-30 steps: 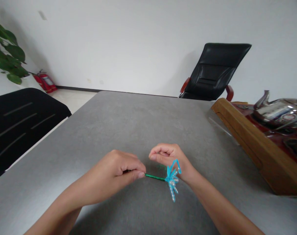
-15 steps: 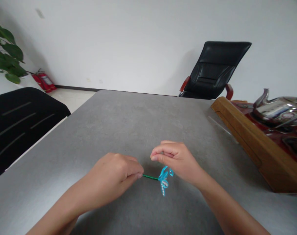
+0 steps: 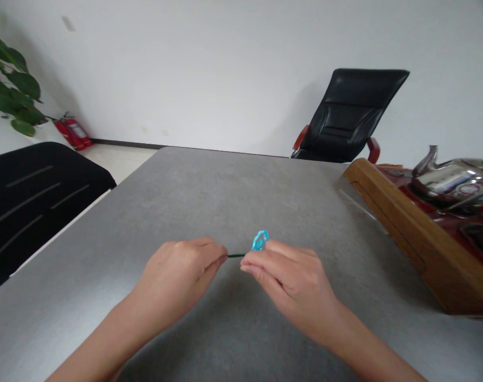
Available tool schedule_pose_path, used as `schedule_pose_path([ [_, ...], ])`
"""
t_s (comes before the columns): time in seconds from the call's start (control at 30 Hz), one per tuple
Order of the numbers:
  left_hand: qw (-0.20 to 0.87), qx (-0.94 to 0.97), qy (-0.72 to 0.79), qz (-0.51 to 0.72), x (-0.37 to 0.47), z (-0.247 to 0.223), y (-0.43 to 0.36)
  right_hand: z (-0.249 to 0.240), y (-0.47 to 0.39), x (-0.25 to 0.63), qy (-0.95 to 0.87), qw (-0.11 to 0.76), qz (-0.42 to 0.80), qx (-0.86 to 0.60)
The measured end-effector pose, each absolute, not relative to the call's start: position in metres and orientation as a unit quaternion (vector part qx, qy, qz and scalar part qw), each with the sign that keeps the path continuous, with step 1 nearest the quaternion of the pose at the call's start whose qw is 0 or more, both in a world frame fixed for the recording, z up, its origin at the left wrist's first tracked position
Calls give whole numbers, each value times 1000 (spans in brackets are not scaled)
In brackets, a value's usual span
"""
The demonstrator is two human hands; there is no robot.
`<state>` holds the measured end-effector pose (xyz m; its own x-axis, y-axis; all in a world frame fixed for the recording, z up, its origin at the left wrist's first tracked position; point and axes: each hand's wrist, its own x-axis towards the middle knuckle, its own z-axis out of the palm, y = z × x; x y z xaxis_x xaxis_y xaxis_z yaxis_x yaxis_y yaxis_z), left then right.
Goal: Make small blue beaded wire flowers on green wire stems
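Head view: worktop [image 3: 225,196] fills the mid & lower frame; green stem [image 3: 235,255] w/ blue looped flower head [image 3: 260,240] at approx 6 o'clock from frame ctr, between the hands.
L hand [image 3: 178,270]: at 8 o'clock from stem; fingertips closed in a pinch on its L end, other fingers curled in.
R hand [image 3: 297,281]: at 4 o'clock from stem; thumb & index nearly closed, looks like a light pinch on stem nr the flower; exact contact pt hidden.
Flower head: at 2 o'clock from stem, just beyond R fingers, lower part hidden by them; can't tell if loops touch the fingers.
Stem: short bare stretch visible betw. the hands, approx level.
Risk, loops: thin & prob. bendy; R fingers so close could squash or snag them if the pinch slides toward the flower.
Risk, stem: uneven pull or twist betw. the two pinches could kink it or loosen the flower's joint.
Risk, grip: thin stem, small contact area; slack L pinch could let it roll or slip.
Wooden tray [image 3: 416,233]: 3 to 4 o'clock from ctr, w/ metal kettle [image 3: 456,180] on it, well apart from the hands; low risk of a knock.
Black chair [image 3: 345,116]: 2 o'clock, past worktop's far edge.
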<state>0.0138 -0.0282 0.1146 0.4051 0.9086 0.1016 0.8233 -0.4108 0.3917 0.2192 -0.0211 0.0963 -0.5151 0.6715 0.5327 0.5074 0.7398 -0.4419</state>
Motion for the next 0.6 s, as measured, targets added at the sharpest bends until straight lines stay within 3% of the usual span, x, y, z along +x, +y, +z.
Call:
schedule_pose_path([
  [0.13, 115, 817, 550, 128, 13, 116, -27, 97, -25, 215, -870, 352, 95, -331],
  [0.6, 203, 737, 578, 286, 12, 118, -22, 86, -22, 211, -856, 318, 151, -378],
])
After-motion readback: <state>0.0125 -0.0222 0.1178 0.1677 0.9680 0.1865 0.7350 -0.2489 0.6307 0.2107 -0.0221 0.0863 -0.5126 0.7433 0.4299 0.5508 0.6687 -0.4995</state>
